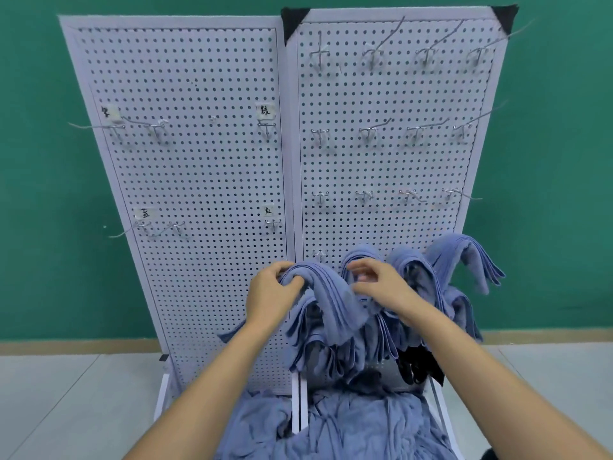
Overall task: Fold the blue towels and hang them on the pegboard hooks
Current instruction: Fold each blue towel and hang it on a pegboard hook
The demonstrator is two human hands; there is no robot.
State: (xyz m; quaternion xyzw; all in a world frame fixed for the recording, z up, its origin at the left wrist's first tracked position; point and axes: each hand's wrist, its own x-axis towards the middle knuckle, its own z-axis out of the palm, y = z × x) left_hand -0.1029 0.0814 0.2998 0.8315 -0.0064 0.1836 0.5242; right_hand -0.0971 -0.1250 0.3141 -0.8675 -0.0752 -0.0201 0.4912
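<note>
A folded blue towel (335, 303) drapes in front of the lowest hook row of the right pegboard (381, 161). My left hand (272, 290) grips its left top fold. My right hand (381, 287) has its fingers curled at the towel's right side, thumb and fingers pinching the cloth. Three more folded blue towels hang to the right: one (361, 257) behind my right hand, one (414, 270) beside it, and one (464, 257) at the far right. A heap of unfolded blue towels (348, 423) lies at the board's foot.
The left pegboard (185, 194) carries a few bare wire hooks (152, 127) and paper labels. Upper rows of bare hooks (368, 131) fill the right board. A green wall stands behind, and grey floor (66, 393) spreads on both sides. A dark cloth (418, 363) hangs under the towels.
</note>
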